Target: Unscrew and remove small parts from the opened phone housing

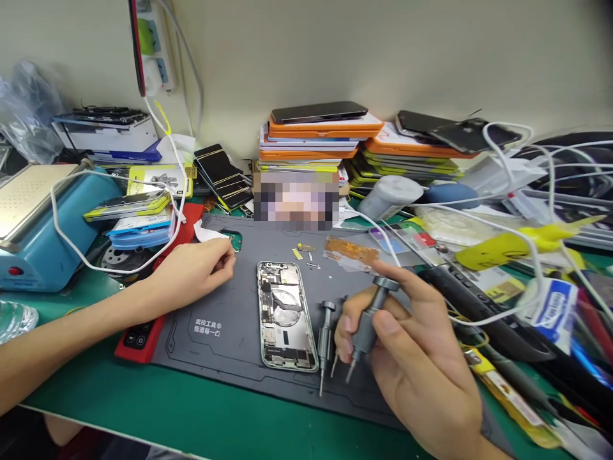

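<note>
My right hand (424, 345) grips a grey precision screwdriver (366, 329), its tip pointing down and its round cap under my forefinger. Left of it, a second grey screwdriver (324, 342) lies on the dark repair mat (230, 361). Another thin metal tool lies partly hidden behind my right fingers. An opened smartphone (287, 316) rests on the mat between my hands, its inner parts exposed. At the mat's upper left, my left hand (205, 271) has its fingers curled closed; what they hold, if anything, is hidden. Beside it are white paper (207, 231) and a small green recess (235, 241).
Small loose parts (306, 251) and an orange-brown strip (352, 252) lie beyond the phone. A blue machine (57, 230) stands left. Stacked boxes (311, 147) line the wall. White cables (531, 249), a yellow bottle (502, 246) and tools crowd the right.
</note>
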Demonstrator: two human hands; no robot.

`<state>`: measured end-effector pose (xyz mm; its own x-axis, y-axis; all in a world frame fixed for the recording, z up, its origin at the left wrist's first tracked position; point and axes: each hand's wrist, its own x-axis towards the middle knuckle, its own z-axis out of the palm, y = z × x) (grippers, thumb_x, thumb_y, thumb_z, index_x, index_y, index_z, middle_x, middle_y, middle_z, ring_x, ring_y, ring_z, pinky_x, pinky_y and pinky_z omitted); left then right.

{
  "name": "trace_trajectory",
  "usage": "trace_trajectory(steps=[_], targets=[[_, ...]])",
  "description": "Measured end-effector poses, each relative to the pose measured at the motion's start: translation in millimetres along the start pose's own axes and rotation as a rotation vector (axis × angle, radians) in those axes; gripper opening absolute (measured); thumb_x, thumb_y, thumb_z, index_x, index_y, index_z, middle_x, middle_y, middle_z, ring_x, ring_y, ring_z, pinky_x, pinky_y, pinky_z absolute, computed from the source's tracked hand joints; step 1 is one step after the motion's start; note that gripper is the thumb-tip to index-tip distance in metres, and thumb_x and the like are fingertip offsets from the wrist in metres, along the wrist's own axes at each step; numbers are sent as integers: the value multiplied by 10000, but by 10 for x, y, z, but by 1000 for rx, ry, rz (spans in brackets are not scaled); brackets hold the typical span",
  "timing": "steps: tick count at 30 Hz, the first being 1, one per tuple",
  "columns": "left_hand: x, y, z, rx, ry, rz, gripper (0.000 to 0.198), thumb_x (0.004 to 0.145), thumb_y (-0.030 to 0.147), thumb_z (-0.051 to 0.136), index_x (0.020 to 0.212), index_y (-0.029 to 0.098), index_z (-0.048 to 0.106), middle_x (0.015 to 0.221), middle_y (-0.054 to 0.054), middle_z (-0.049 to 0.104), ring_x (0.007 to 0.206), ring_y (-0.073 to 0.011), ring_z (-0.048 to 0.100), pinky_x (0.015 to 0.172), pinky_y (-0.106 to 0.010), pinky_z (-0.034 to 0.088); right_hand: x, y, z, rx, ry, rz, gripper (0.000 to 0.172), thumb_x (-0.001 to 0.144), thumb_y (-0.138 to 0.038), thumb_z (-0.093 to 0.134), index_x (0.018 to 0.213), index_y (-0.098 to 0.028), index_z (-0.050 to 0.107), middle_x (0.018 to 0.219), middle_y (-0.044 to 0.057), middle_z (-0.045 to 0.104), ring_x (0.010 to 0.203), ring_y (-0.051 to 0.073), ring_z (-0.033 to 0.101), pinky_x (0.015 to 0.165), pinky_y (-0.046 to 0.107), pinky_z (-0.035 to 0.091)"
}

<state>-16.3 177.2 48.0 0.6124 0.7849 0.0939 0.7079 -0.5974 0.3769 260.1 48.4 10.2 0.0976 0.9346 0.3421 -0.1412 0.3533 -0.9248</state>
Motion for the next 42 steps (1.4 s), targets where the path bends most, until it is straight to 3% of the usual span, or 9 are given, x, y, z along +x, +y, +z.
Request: trace_trajectory(steps=[7,11,16,18,23,28,32,36,42], targets=[[-24,-84,76,-18,-31,36,107,1077,285,560,1065,228,649,945,-1,760,753,-186,725,655,-284,505,20,-12,-7,137,-51,28,355,1097,-242,530,1424,-331,637,771,-23,635,568,147,628,483,251,629],[-15,-110,64,-39,-37,117,152,1085,262,581,1044,225,723,1100,-29,766,976,-206,754,841,-304,577,37,-10,-23,148,-24,59,351,1083,-227,548,1389,-344,673,762,-30,619,547,139,605,475,250,605],[-30,-155,69,-52,-10,176,214,1072,159,593,1043,220,795,1098,-29,775,1003,-187,764,914,-289,584,55,-51,-57,103,-1,108,312,1053,-221,597,1308,-332,737,693,-45,501,446,98,399,340,204,358],[-39,-172,78,-43,-6,194,244,1061,121,586,1053,218,809,1099,-27,778,983,-181,767,893,-282,584,44,-94,-79,27,-16,70,302,1060,-234,599,1303,-334,746,685,-41,500,448,102,387,342,219,342],[-33,-192,90,-22,5,219,258,1070,125,571,1063,217,812,1111,-27,781,988,-189,772,887,-286,590,-2,-161,-111,-354,6,-56,272,1071,-221,606,1293,-323,728,729,-16,586,607,148,589,444,228,451],[-28,-176,90,33,48,241,280,1108,165,521,1090,202,798,1130,-43,782,1009,-208,773,895,-314,599,-25,-74,-88,-775,-170,-234,320,1088,-203,586,1400,-268,613,781,-47,644,449,85,473,428,226,413],[-55,-116,80,244,177,359,258,1150,228,512,1135,187,767,1147,-50,785,945,-190,775,743,-281,573,-49,-23,-74,-1023,-244,-424,252,1115,-305,643,1350,-215,629,705,-72,647,408,78,475,470,255,386],[-104,22,33,430,269,578,258,1163,215,498,1099,161,743,1056,-43,788,837,-173,757,640,-291,515,-43,-45,-66,-1065,-399,-499,78,1122,-251,638,1099,-211,701,755,-43,739,497,89,597,537,277,384],[-205,273,-27,356,207,649,292,1168,172,458,1082,145,736,952,-38,760,753,-169,700,628,-321,497,-22,-84,-46,-1094,-496,-558,308,1156,-334,567,935,-194,729,654,-45,661,496,110,596,525,329,341]])
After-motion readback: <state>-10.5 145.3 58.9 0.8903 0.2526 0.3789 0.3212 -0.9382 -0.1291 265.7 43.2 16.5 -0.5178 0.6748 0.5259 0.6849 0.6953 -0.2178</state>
